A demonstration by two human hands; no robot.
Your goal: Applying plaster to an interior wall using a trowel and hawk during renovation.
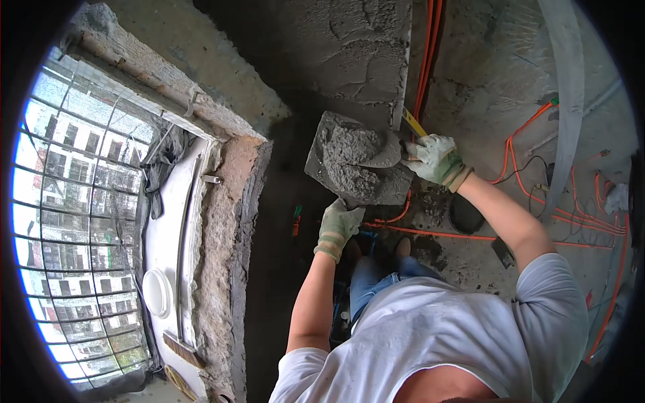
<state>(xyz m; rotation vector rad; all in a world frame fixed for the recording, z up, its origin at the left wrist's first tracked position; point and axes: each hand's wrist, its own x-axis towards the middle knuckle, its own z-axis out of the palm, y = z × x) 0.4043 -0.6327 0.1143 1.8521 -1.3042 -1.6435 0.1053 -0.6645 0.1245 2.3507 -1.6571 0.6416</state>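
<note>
My left hand [339, 227], in a pale green and white work glove, is closed on the near edge of a flat grey mortar board [396, 191]. A heap of wet grey mortar [351, 144] covers much of the board. My right hand [437, 160], gloved alike, grips a trowel; its handle is mostly hidden by the fingers. The trowel's blade [384, 154] reaches left over the board and its tip lies in the mortar. Just beyond the right hand a yellow strip [414, 123] shows against the wall edge; its kind is unclear.
Ahead is a wet, freshly coated wall patch [349, 50] with a straight right edge. Orange conduits [430, 234] run along the wall and floor. A dark round bucket [465, 213] stands below my right forearm. At left, a rough window opening [225, 255] has a metal grid [80, 235].
</note>
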